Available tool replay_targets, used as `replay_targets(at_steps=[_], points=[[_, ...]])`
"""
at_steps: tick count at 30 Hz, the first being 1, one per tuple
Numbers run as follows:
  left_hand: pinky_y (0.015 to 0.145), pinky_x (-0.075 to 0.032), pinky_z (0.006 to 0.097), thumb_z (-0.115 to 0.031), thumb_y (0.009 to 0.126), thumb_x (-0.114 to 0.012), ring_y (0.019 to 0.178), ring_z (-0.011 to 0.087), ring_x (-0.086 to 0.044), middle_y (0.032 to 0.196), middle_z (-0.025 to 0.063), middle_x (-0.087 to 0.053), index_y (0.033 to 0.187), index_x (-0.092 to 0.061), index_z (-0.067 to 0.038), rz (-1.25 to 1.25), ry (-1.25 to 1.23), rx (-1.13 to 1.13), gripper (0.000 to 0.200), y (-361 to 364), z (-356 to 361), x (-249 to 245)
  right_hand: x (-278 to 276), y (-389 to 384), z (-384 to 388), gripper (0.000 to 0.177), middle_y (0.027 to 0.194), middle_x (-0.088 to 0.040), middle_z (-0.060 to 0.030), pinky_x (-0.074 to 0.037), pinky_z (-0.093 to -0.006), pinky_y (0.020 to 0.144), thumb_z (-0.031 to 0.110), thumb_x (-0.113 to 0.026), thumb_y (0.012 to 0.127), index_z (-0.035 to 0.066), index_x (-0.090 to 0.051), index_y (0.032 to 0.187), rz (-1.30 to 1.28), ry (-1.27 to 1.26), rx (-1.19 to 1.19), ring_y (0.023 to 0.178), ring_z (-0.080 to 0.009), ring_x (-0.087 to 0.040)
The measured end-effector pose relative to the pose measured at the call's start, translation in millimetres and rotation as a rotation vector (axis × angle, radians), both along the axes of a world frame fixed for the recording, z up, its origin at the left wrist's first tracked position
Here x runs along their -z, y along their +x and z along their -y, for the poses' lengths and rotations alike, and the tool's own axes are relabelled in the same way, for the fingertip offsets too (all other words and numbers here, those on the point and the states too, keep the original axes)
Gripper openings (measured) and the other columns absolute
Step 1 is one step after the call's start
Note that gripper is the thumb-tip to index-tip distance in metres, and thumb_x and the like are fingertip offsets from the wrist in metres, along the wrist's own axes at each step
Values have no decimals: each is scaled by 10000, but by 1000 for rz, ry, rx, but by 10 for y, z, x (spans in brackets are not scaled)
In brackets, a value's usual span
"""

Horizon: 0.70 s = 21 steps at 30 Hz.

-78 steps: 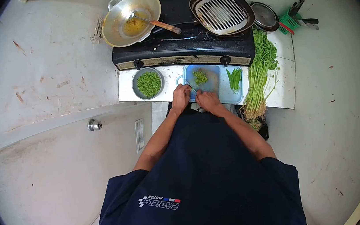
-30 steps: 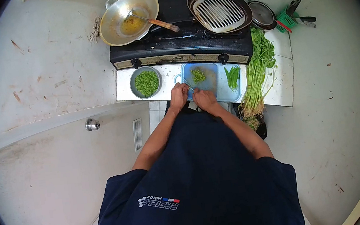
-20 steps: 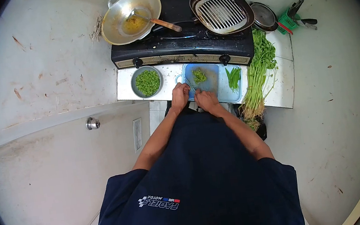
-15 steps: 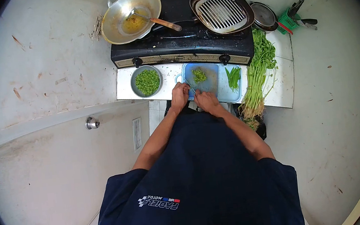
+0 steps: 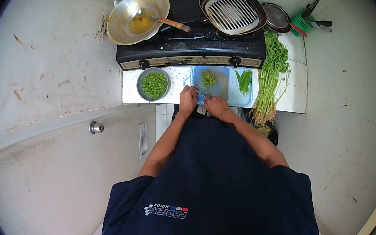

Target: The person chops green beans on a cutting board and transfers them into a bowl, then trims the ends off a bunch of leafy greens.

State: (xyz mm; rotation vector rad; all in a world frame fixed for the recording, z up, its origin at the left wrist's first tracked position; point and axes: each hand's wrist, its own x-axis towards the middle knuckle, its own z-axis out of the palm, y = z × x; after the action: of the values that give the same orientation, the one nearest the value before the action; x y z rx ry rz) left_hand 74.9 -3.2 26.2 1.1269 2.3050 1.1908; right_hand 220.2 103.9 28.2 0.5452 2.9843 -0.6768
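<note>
My right hand point(image 5: 217, 106) is closed around the handle end of a knife point(image 5: 200, 91), whose thin blade points up and left over the near edge of a blue cutting board point(image 5: 220, 86). Close beside the blade, my left hand point(image 5: 188, 100) is closed with its fingers curled; whatever it holds is hidden. A small heap of chopped greens point(image 5: 208, 78) lies on the board, beyond both hands. Several whole green pods point(image 5: 243, 81), perhaps chillies or beans, rest to the right in the light-blue tray point(image 5: 250, 92) under the board.
Left of the board stands a grey bowl point(image 5: 154, 83) of chopped greens. Behind is a black gas stove point(image 5: 189, 47) bearing a wok point(image 5: 117, 25) with a spatula point(image 5: 172, 22) and a grill pan point(image 5: 233, 12). Rooted leafy greens point(image 5: 270, 82) overhang the counter at right, near a green basket point(image 5: 300, 22).
The view has shifted very slightly. Both hands and the knife stay almost in the same place, with only a tiny movement at the fingers.
</note>
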Motion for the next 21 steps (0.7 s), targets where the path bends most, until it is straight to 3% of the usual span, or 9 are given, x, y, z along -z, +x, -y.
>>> replay_targets(at_steps=[21], points=[[676,-524,439,67,832,-654,738,372,-640,816,188,-613,883,-708,7,-19,-2,-13,96,-14,-5,74,-57,-33,-7,283,806,-738,-220,-595,-481,701,260,-529,1002,-6,-627,1008,100,-37,-11,766,-372,-751]])
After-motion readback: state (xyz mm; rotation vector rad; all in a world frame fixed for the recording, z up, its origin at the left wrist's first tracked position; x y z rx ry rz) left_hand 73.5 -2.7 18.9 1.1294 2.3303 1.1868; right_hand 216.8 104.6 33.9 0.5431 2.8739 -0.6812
